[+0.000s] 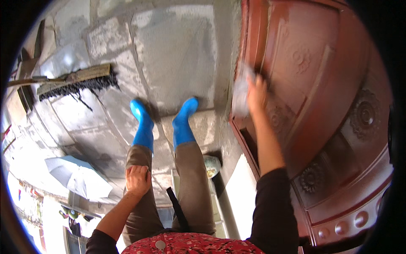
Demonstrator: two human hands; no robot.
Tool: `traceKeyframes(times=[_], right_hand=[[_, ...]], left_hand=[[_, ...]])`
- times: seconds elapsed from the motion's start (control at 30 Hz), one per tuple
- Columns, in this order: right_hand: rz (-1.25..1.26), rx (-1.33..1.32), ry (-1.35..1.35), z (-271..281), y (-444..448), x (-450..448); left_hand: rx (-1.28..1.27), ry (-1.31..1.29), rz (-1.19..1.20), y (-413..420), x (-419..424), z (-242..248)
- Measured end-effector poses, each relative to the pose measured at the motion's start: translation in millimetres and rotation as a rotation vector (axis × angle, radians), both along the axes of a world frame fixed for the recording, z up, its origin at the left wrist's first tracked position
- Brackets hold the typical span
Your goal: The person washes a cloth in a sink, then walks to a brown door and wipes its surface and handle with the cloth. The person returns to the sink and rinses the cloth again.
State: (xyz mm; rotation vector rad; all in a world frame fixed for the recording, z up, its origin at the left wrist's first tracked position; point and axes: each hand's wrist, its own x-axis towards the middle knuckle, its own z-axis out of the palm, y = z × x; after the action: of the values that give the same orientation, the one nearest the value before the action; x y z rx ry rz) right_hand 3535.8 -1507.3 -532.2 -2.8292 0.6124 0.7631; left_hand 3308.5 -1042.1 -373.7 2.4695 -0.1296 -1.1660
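Note:
My right hand (258, 95) grips a pale cloth (241, 92), blurred by motion, against the left edge of a reddish-brown panelled door (311, 92). The door carries raised flower-shaped ornaments (366, 111). My left hand (138, 180) rests on my left trouser leg near the knee, its fingers bent; what lies under the palm is hidden. Below my brown trousers, both feet are in blue rubber boots (185, 117) on the stone paving (174, 63).
A broom (76, 79) with dark bristles lies on the paving at left. Nearer on that side is an open, pale umbrella (77, 177). A bowl (212, 166) with bits of something inside stands behind my right leg, close to the wall. A dark strap (177, 208) hangs between my legs.

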Motion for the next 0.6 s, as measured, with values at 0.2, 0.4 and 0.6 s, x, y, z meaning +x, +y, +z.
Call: traceKeyframes(times=[0.2,0.4,0.6], right_hand=[[0.601,-0.385,-0.123,-44.9,-57.9,93.2],[0.49,-0.386,0.121,-81.0,-76.8,-97.9],[0.233,-0.251,0.185,-58.8,-74.0,-276.4]], left_hand=[[-0.014,0.09,-0.013,-16.5,-9.0,-5.0],[0.029,0.126,-0.039,-29.3,-19.0,-2.6],[0.018,0.135,-0.047,-31.6,-36.3,-5.3]])
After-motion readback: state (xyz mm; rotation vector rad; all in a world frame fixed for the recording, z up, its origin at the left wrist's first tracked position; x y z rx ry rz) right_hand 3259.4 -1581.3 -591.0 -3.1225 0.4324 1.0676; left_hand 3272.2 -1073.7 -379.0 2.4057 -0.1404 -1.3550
